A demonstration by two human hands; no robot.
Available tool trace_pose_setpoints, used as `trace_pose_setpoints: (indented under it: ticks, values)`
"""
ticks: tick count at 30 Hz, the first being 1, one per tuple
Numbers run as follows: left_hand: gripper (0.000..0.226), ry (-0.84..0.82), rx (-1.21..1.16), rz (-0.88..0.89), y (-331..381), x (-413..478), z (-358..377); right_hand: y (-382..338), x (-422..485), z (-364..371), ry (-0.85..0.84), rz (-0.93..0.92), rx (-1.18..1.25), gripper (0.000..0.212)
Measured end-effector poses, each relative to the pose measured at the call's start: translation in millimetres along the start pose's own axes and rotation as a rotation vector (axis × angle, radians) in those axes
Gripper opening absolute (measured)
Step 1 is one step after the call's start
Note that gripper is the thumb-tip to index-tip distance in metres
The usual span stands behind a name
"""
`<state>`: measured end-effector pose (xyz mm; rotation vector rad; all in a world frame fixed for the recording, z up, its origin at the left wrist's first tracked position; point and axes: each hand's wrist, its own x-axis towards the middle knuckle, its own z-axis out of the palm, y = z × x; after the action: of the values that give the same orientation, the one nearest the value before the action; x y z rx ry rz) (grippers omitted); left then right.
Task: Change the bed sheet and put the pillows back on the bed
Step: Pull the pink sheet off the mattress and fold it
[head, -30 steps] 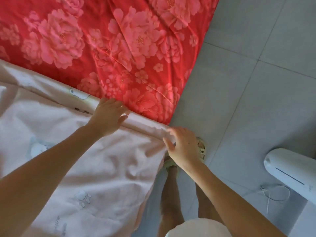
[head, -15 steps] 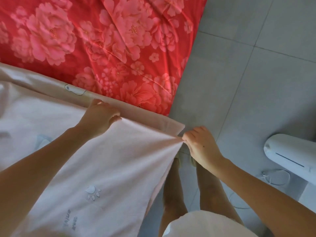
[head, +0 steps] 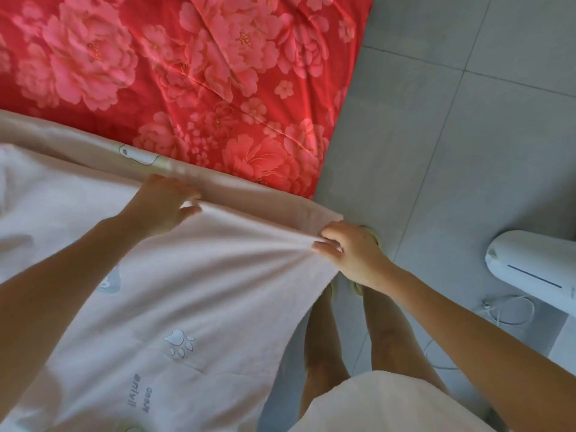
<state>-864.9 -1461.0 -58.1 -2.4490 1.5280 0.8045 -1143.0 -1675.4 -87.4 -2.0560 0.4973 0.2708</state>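
A pale pink sheet (head: 193, 294) with paw prints and small lettering covers the near part of the bed, its folded edge running across the middle. Beyond it lies a red sheet (head: 193, 70) with big pink flowers. My left hand (head: 162, 204) grips the pale sheet's folded edge near the middle of the view. My right hand (head: 352, 254) pinches the same sheet at its corner by the bed's side, and the cloth is stretched in creases between the two hands. No pillows are in view.
Grey floor tiles (head: 452, 135) run along the right of the bed. A white appliance (head: 530, 269) stands at the right edge with a white cable (head: 505, 310) coiled on the floor beside it. My legs and feet (head: 327, 344) are next to the bed.
My right hand has taken the sheet's corner and pulled it out to the right, stretching the cloth flat. My left hand closed on the folded edge. The view has shifted slightly.
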Motion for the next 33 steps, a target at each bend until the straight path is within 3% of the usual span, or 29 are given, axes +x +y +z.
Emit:
trace_pose_setpoints:
  ticks: [3, 6, 9, 12, 14, 17, 19, 21, 24, 27, 33]
  values:
    - [0.013, -0.049, 0.137, -0.150, -34.7, -19.1, 1.4, -20.1, -24.4, -4.8, -0.001, 0.021, 0.127, 0.037]
    - [0.013, 0.089, 0.166, -0.285, -53.0, -26.5, -24.7, -40.3, -32.3, -22.2, 0.139, 0.038, 0.136, 0.036]
    - [0.010, 0.215, 0.190, -0.200, -50.2, -10.7, -62.3, -32.6, -39.7, -57.9, 0.232, 0.107, 0.182, 0.041]
    - [0.014, 0.186, 0.194, -0.124, -34.6, 11.8, -68.5, -5.3, -30.6, -63.9, 0.207, 0.211, 0.072, 0.050]
    - [0.016, 0.132, 0.189, -0.191, -23.5, 26.1, -53.2, 18.1, -9.4, -46.9, 0.150, 0.260, -0.049, 0.051]
    - [0.018, 0.050, 0.214, -0.267, -15.9, 35.8, -31.0, 41.7, 26.1, -25.1, -0.145, 0.386, -0.410, 0.047]
    - [0.024, 0.039, 0.201, -0.308, -17.1, 33.6, -23.3, 37.2, 42.2, -24.6, -0.241, 0.408, -0.620, 0.040]
    - [0.035, 0.065, 0.157, -0.356, -19.9, 24.8, -20.4, 16.8, 55.7, -27.8, -0.232, 0.339, -0.752, 0.035]
    - [0.053, 0.146, 0.120, -0.472, -23.2, 3.7, -22.4, -30.6, 76.7, -34.6, -0.084, 0.154, -0.664, 0.008]
    - [0.055, 0.187, 0.012, -0.666, -23.9, -16.7, -26.7, -80.1, 99.8, -32.8, -0.007, -0.021, -0.563, 0.024]
    - [0.044, 0.214, -0.343, -1.013, -60.3, -78.8, -18.2, -186.2, 161.5, -4.0, -0.068, -0.266, -0.496, 0.023]
